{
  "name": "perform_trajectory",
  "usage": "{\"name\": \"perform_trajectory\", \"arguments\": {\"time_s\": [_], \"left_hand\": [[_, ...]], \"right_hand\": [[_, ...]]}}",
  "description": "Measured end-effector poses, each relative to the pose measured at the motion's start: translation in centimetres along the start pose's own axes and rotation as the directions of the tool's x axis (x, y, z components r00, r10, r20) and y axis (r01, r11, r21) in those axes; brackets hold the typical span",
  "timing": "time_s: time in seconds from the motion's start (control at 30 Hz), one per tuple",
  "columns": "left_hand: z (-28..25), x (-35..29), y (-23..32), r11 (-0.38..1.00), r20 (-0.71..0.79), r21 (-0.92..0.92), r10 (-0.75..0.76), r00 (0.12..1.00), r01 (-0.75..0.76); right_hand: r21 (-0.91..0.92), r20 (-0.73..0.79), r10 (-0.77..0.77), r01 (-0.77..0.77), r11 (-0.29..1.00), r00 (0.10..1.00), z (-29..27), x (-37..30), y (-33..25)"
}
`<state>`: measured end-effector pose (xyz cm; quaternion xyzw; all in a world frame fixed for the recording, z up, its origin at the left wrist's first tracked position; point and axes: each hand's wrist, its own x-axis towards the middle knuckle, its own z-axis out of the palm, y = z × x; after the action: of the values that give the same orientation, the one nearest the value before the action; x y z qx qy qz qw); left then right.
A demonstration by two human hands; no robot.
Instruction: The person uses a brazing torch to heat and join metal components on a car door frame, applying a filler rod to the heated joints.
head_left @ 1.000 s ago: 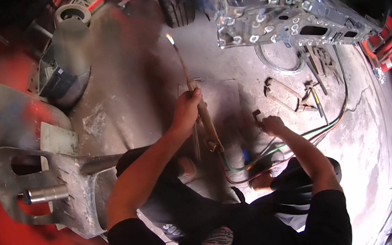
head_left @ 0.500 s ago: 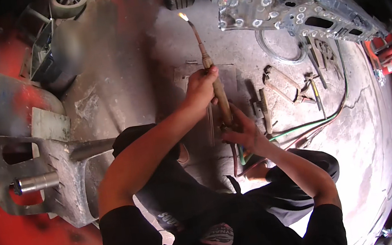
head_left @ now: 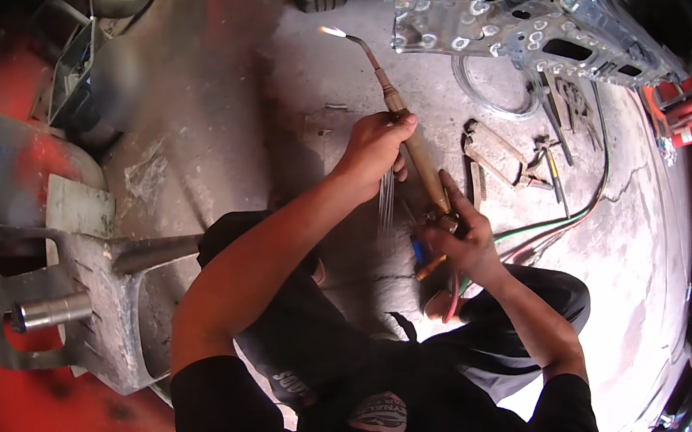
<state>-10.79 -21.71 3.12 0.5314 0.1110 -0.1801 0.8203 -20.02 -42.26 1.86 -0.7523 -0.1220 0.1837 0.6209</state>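
Observation:
A brass-coloured gas torch (head_left: 423, 163) slants across the middle, its thin bent neck pointing up and left. At the tip burns a small flame (head_left: 332, 31), white with a yellow end. My left hand (head_left: 374, 148) is closed around the upper handle, thumb along the top. Several thin pale rods (head_left: 386, 204) hang below that hand; whether its fingers grip them I cannot tell. My right hand (head_left: 470, 242) has its fingers at the torch's valve end, one finger stretched along the handle. A red hose (head_left: 454, 296) hangs from there.
Pliers-like clamps (head_left: 498, 154), a hammer-like tool (head_left: 555, 177) and a coil of wire (head_left: 492, 103) lie on the floor at right. Beyond them stands a bare metal car panel (head_left: 503, 20). A grey plastic chair (head_left: 104, 289) lies at left; hoses (head_left: 551, 230) trail right.
The torch and both hands have shifted right. The torch tip has turned further left, and its flame looks whiter. My right hand has moved around the valve end.

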Motion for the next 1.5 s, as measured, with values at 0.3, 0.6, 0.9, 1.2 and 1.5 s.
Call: {"name": "perform_trajectory", "arguments": {"time_s": [0.3, 0.6, 0.9, 1.2, 1.5], "left_hand": [[0.9, -0.6, -1.5, 0.997, 0.114, 0.051, 0.052, 0.992, -0.058], [0.3, -0.1, -2.2, 0.99, 0.086, 0.122, 0.055, 0.995, -0.065], [-1.9, -0.5, 0.8, 0.992, 0.098, -0.013, 0.127, 0.987, -0.126], [-6.9, -4.4, 1.1, 0.975, -0.237, -0.188, 0.07, 0.969, -0.116], [-5.3, -7.1, 3.9, 0.852, -0.16, -0.42, 0.27, 0.949, -0.313]], "right_hand": [[0.106, 0.026, 0.016, -0.019, 0.994, 1.0, -2.6, 0.4, -0.4], [0.212, 0.127, 0.052, -0.078, 0.974, 0.991, -2.7, 0.6, 0.2], [0.05, -0.05, 0.056, -0.054, 0.997, 0.997, -4.9, -1.2, -5.3], [0.033, -0.095, 0.053, -0.05, 0.998, 0.994, -7.9, -4.9, -6.9], [-0.004, -0.089, 0.004, -0.004, 1.0, 0.996, -8.9, -4.3, -9.1]]}}
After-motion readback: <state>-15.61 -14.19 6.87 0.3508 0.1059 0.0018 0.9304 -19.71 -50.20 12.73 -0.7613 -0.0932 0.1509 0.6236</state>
